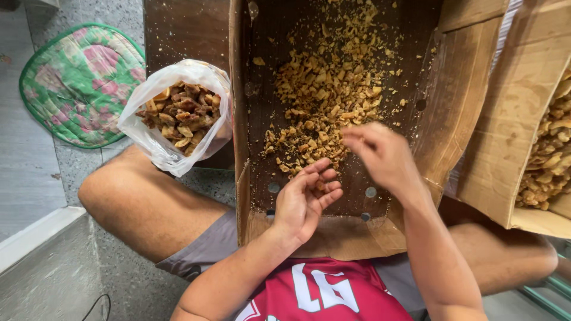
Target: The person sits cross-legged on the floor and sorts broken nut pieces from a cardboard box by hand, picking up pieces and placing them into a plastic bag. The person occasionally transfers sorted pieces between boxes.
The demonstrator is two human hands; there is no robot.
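A pile of small tan nut pieces [324, 95] lies spread over the dark bottom of an open cardboard box [241, 125] in front of me. My left hand [306, 199] is cupped palm up near the box's front edge, with a few nut pieces in its curled fingers. My right hand [380, 151] hovers just above and to the right of it, its fingertips pinched together over the pile's near edge. Whether a piece sits between those fingertips I cannot tell.
A clear plastic bag [178, 116] of darker brown pieces rests by my left knee [119, 196]. A second cardboard box [523, 119] with larger pale nut pieces stands at the right. A green and pink quilted mat [80, 80] lies on the grey stone floor at the left.
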